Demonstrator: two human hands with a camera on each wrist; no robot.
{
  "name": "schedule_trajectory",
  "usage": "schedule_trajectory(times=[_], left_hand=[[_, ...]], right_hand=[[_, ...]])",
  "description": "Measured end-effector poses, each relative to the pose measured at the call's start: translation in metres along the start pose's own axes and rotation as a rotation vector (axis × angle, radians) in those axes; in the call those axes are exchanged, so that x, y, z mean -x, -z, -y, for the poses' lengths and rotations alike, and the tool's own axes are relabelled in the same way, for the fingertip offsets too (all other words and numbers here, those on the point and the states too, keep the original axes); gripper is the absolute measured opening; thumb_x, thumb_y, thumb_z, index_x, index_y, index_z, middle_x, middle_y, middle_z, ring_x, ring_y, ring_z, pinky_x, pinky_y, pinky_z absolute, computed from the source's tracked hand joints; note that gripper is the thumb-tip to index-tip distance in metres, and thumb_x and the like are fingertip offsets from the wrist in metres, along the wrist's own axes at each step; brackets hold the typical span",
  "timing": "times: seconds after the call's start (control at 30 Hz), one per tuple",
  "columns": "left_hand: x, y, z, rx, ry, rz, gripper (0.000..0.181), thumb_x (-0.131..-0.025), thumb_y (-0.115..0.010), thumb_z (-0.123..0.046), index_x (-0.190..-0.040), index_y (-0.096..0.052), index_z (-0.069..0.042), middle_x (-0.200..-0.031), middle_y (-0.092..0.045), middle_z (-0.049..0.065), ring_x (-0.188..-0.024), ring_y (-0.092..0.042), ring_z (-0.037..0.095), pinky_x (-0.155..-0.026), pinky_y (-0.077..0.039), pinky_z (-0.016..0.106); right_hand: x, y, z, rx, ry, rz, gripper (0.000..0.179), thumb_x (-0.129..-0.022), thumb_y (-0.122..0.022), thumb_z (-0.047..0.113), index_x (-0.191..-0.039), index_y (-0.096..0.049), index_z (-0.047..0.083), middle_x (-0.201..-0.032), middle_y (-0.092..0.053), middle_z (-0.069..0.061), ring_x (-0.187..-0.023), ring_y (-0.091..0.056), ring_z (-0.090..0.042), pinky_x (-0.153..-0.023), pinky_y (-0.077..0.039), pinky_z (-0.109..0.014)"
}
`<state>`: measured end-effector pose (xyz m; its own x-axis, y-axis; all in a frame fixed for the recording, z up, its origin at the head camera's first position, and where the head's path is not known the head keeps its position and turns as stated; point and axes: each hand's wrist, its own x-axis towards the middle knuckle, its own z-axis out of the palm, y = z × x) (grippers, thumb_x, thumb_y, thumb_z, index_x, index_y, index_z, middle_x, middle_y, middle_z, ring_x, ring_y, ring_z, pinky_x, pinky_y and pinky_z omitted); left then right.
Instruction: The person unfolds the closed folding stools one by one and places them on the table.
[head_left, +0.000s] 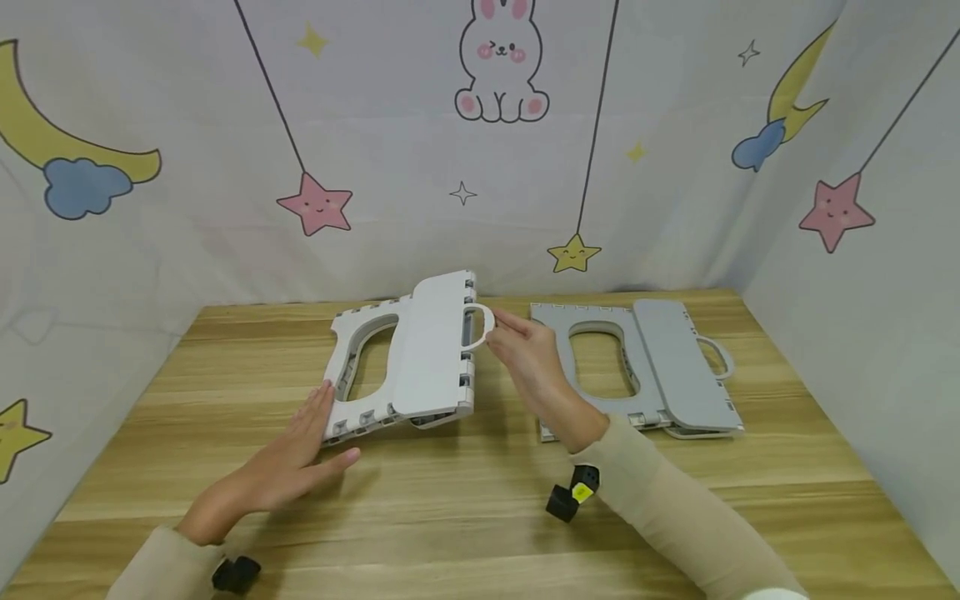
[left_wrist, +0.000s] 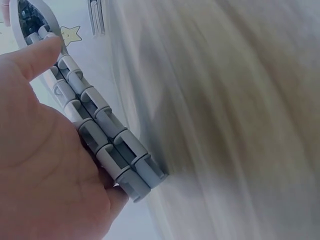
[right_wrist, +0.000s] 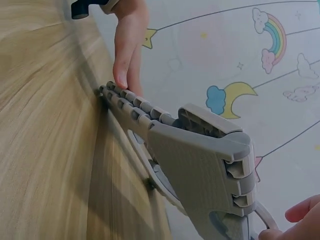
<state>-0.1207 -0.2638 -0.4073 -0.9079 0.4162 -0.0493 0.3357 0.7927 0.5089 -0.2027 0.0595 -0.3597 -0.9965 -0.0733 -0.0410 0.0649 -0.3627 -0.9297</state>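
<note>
A white folding step stool (head_left: 431, 350), folded flat with a big opening in one panel, stands tilted on the table. Its left edge is down and its right side is raised. My left hand (head_left: 288, 462) lays nearly straight fingers along that lower left edge, the thumb spread away from them. In the left wrist view, the hinged edge (left_wrist: 107, 122) lies against the hand. My right hand (head_left: 536, 362) pinches the loop handle (head_left: 489, 317) at the raised side between thumb and fingers. The right wrist view shows the stool's ridged underside (right_wrist: 187, 170) facing the wood.
A grey folding step stool (head_left: 682, 358), also folded, lies flat to the right, partly behind my right wrist. Its loop handle (head_left: 723, 358) points right. The wooden table (head_left: 450, 525) ends at a printed cloth backdrop (head_left: 405, 150) behind and at both sides.
</note>
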Motion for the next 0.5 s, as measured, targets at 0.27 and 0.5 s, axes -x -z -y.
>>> schedule_trajectory(times=[0.27,0.5], left_hand=[[0.003,0.004,0.005,0.035,0.002,0.017,0.098,-0.099,-0.057,-0.045,-0.158,0.007,-0.001,-0.163,0.010,0.021,-0.149,0.006,0.042,-0.112,-0.012,0.069],[0.001,0.004,0.006,0.029,-0.004,0.019,0.098,-0.099,-0.059,-0.045,-0.158,0.006,0.000,-0.163,0.009,0.021,-0.148,0.003,0.044,-0.111,-0.014,0.070]], right_hand=[[0.003,-0.010,0.007,-0.034,0.021,0.031,0.056,-0.091,-0.052,-0.011,-0.145,-0.038,-0.014,-0.150,-0.041,-0.026,-0.137,-0.044,-0.026,-0.103,-0.045,-0.026],[0.003,-0.014,0.010,-0.037,0.027,0.024,0.055,-0.091,-0.053,-0.010,-0.144,-0.041,-0.012,-0.149,-0.043,-0.023,-0.136,-0.045,-0.024,-0.100,-0.046,-0.023]])
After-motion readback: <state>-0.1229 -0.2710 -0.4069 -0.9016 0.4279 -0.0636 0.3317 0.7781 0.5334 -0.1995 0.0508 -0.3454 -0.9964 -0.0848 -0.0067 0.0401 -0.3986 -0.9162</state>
